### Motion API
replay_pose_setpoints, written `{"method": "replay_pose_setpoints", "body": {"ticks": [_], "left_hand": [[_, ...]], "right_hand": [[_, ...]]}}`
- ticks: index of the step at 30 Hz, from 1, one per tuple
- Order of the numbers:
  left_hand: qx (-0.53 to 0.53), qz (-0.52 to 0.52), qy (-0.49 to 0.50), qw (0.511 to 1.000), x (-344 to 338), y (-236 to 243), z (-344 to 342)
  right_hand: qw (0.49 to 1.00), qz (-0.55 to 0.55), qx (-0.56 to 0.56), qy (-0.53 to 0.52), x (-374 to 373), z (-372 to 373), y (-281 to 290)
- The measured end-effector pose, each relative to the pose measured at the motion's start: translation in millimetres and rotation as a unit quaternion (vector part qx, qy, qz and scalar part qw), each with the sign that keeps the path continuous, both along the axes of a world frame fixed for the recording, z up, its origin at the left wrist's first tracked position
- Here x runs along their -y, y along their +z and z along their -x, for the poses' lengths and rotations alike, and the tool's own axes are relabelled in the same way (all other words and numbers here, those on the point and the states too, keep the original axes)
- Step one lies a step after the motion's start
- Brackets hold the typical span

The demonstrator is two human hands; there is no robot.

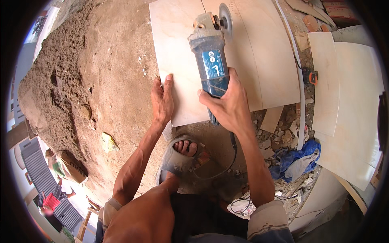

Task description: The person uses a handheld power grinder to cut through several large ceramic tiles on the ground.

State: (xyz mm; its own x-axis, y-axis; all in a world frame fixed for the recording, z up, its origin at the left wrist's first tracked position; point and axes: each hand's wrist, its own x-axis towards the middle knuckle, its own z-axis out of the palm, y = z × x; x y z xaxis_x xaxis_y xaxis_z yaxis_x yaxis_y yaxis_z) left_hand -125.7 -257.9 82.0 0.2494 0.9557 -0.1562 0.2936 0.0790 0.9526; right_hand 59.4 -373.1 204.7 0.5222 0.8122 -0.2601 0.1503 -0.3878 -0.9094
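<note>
A large beige tile [174, 48] with faint veining and a thin line along its length lies at the top middle. My left hand [162, 99] grips its left edge near the lower corner. My right hand [227, 101] is wrapped round the body of a blue and grey angle grinder [210, 65]. The grinder's disc [227, 22] is at the upper end, over the tile, and a black cord trails from its lower end. My sandalled foot [172, 160] is just below the tile.
Sandy ground [105, 60] spreads left, with a paper sack [69, 166]. At right are more tiles [352, 109], a long pale strip [302, 121], a tape measure [311, 77], rubble and a blue plastic sheet [291, 162]. A person in red [54, 200] is at far lower left.
</note>
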Motion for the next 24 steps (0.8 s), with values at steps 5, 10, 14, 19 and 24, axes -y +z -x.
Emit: {"method": "replay_pose_setpoints", "body": {"ticks": [5, 10, 14, 19, 24], "left_hand": [[0.001, 0.081, 0.001, 0.997, 2, 11, -1], [0.01, 0.084, 0.008, 0.996, 2, 18, -6], [0.011, 0.096, 0.016, 0.995, 0, 24, -10], [-0.023, 0.097, 0.015, 0.995, -3, 25, -10], [-0.003, 0.123, 0.036, 0.992, -2, 24, -10]], "right_hand": [[0.999, -0.018, 0.024, 0.012, -96, -41, -31], [0.998, -0.037, 0.053, 0.017, -162, -61, -56], [0.998, -0.03, 0.06, 0.01, -194, -66, -65], [0.998, -0.015, 0.057, 0.015, -212, -73, -66], [0.997, -0.006, 0.068, 0.02, -221, -76, -65]]}}
